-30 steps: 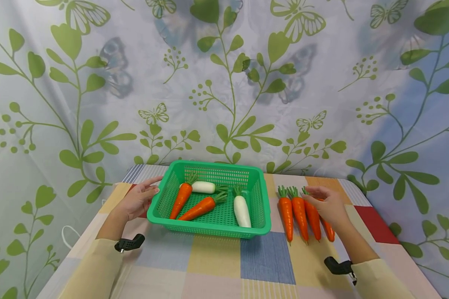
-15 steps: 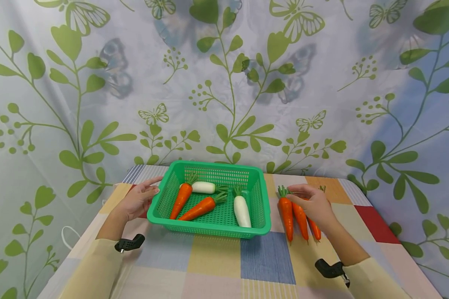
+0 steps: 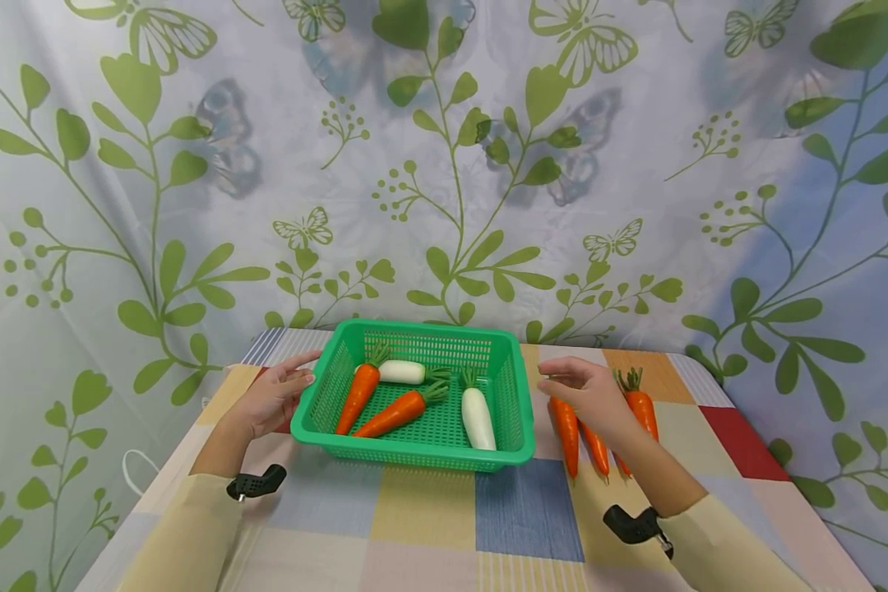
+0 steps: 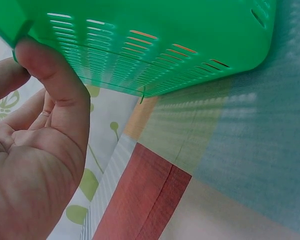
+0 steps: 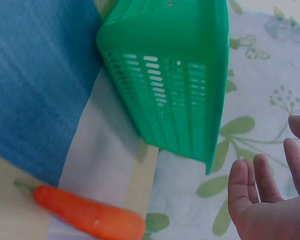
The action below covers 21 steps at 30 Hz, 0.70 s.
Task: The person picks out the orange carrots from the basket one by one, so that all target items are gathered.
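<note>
A green plastic basket point(image 3: 414, 450) sits mid-table, holding two carrots point(image 3: 358, 399) and two white radishes point(image 3: 478, 419) with green tops. At its left rim rests my left hand point(image 3: 274, 399); in the left wrist view the thumb point(image 4: 42, 57) touches the rim from outside, and the fingers are loosely bent. My right hand point(image 3: 588, 399) hovers over a row of several carrots right of the basket, fingers loosely extended, holding nothing. It hides the tops of the left carrots point(image 3: 566, 440); the rightmost carrot point(image 3: 642, 409) shows beside the hand. One carrot point(image 5: 90, 215) appears in the right wrist view, apart from the fingers.
A patchwork cloth point(image 3: 429, 510) covers the table. Behind stands a pale curtain point(image 3: 444, 205) with green leaves and butterflies. A white cable point(image 3: 139, 464) loops at the left edge of the table.
My right hand has moved left above the carrot row, from the right end toward the leftmost carrot, uncovering the rightmost one. The left hand and basket have stayed put.
</note>
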Tool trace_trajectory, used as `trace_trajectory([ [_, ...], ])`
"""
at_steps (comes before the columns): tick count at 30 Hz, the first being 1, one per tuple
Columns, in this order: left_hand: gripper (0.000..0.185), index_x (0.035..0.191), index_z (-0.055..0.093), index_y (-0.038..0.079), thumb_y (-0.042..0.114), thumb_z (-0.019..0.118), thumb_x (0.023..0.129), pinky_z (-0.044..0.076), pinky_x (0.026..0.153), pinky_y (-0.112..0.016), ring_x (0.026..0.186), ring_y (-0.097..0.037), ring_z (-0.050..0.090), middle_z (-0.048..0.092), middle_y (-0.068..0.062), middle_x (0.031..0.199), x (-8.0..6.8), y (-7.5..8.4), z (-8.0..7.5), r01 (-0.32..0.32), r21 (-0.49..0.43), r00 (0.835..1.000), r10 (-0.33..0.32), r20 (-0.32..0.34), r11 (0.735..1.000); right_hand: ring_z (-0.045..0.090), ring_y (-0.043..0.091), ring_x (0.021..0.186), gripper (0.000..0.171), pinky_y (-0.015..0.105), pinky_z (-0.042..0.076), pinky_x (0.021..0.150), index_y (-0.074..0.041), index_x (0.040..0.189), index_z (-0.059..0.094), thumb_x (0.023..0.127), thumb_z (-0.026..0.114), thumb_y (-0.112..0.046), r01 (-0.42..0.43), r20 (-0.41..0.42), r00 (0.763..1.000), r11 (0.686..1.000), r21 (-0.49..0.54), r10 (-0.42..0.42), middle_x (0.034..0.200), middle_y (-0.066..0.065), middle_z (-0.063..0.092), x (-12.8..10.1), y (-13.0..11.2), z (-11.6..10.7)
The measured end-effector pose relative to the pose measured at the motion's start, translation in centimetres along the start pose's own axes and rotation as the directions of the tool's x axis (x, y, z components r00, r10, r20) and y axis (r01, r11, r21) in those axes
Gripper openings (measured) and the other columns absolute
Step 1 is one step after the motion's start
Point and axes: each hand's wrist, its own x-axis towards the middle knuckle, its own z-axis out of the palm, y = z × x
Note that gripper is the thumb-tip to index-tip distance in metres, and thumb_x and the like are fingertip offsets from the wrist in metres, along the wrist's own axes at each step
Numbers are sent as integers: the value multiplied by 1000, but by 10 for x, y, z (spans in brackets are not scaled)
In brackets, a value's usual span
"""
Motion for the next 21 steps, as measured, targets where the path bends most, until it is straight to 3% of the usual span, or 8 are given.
trace_trajectory([
  [8, 63, 163, 17, 7, 14, 49, 109, 63, 86, -32, 98, -10, 73, 65, 3, 108, 0, -1, 0, 19, 6, 999, -18, -37, 1000, 69, 21, 108, 46, 30, 58, 95, 1, 131, 64, 96, 73, -27, 0, 103, 995, 997, 73, -8, 132, 21, 66, 7, -15, 14],
  [16, 64, 164, 16, 7, 14, 49, 109, 63, 87, -32, 98, -10, 73, 66, 3, 108, 1, -1, 0, 25, 4, 999, -25, -29, 1000, 66, 34, 116, 46, 43, 58, 100, -5, 134, 64, 95, 75, -26, -27, 201, 980, 993, 119, 2, 138, 18, 62, 14, -26, 30],
  [21, 67, 164, 11, 5, 13, 49, 109, 63, 86, -32, 99, -11, 73, 64, 2, 110, 1, -1, 0, 24, -8, 1000, -24, -17, 1000, 67, 28, 113, 46, 49, 56, 102, -9, 134, 65, 93, 77, -26, -52, 247, 969, 993, 110, 24, 137, 14, 64, 20, -35, 38],
])
